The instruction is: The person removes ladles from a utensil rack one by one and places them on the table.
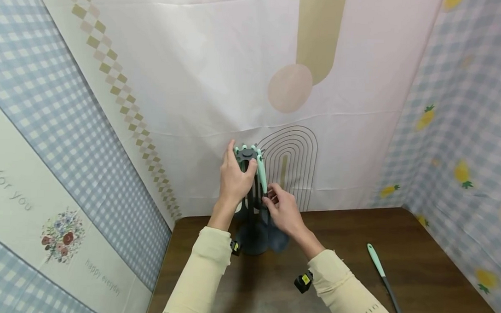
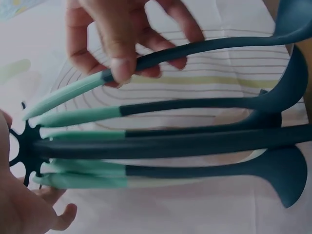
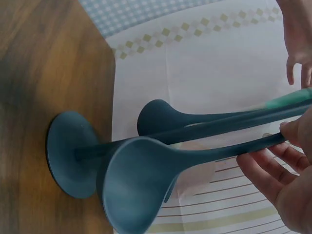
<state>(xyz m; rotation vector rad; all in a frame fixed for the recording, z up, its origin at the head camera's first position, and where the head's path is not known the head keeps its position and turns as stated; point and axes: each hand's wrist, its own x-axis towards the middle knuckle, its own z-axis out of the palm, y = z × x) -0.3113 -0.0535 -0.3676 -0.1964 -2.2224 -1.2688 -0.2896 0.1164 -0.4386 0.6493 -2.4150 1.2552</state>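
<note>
A dark utensil stand [image 1: 247, 154] stands upright near the back edge of the table, with a hooked ring on top and a round base [image 3: 73, 170]. My left hand [image 1: 233, 181] grips its top, thumb in front and fingers at the far side. A ladle [image 3: 141, 180] with a mint handle and dark blue-grey bowl is pinched by my right hand [image 1: 285, 210] just below the mint part. Its handle end [image 2: 36, 111] lies right at one of the hooks. Several other mint-handled utensils [image 2: 195, 105] hang round the post.
Another mint-handled utensil [image 1: 377, 262] lies on the right of the brown wooden table [image 1: 334, 237], its far end cut off by the frame. A printed cloth [image 1: 219, 100] hangs close behind the stand, with checked cloth [image 1: 453, 150] at the right side.
</note>
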